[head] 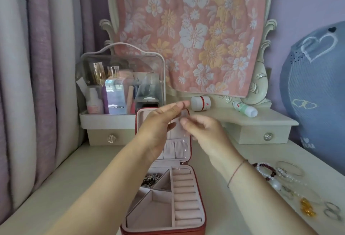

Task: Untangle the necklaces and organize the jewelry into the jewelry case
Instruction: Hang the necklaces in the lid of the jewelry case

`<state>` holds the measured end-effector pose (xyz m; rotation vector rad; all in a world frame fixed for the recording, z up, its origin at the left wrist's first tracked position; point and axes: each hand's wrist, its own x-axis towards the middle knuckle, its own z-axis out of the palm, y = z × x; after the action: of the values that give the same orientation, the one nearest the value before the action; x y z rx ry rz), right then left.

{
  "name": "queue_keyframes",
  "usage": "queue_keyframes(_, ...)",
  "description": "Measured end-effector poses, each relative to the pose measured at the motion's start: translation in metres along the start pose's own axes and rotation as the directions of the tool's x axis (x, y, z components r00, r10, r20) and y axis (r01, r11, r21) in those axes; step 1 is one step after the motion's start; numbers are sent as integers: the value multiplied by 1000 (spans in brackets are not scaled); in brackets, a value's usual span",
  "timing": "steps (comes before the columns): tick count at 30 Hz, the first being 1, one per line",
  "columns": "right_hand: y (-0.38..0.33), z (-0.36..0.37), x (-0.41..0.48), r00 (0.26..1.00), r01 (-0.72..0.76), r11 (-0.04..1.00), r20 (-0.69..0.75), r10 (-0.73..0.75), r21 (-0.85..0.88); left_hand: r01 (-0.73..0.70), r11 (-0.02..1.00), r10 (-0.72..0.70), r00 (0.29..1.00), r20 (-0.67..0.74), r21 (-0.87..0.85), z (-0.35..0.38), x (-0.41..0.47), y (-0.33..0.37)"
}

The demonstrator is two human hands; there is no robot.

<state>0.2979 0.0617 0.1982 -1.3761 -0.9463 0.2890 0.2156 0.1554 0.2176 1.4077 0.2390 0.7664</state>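
Observation:
A red jewelry case (202, 214) lies open on the dresser, its pink-lined lid (177, 150) standing upright. Both hands are raised in front of that lid. My left hand (160, 122) reaches up with thumb and fingertips close together. Just right of it, my right hand (203, 128) is blurred, fingertips pinched. A very thin chain (185, 147) shows only as faint glints hanging from the fingers along the lid's right edge. Dark metallic jewelry (151, 177) fills one back compartment. The ring rolls (184, 197) hold nothing.
Loose jewelry lies on the dresser at right: a dark red bead bracelet (268, 168), pearls (274, 183), a silver bangle (291, 167), gold beads (307, 208), silver rings (332, 213). A clear cosmetics organizer (121, 85), white jar (200, 103) and tube (244, 108) stand behind the case.

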Motion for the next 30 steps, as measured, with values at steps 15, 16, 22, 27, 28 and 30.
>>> queue_keyframes(15, 31, 8, 12, 1000, -5, 992, 0, 5, 125, 43, 979, -42, 999, 8, -198, -18, 1, -40)
queue_keyframes(16, 32, 6, 13, 1000, 3, 993, -11, -1, 120, 32, 983, -33, 999, -2, -179, -19, 1, -40)
queue_keyframes(22, 40, 4, 13, 999, 43, 997, -11, -43, 71, -19, 1000, 19, 996, -82, 2, -20, -4, -41)
queue_keyframes(27, 42, 0, 12, 997, 75, 997, 6, -75, 11, -31, 991, 47, 991, -121, 130, -21, -4, -45)
queue_keyframes(28, 43, -1, 12, 997, 77, 997, 10, -77, 1, -29, 987, 50, 991, -125, 158, -22, -4, -45)
queue_keyframes(30, 43, -1, 12, 997, 72, 997, 9, -72, 1, -26, 980, 51, 991, -124, 198, -23, -3, -46)
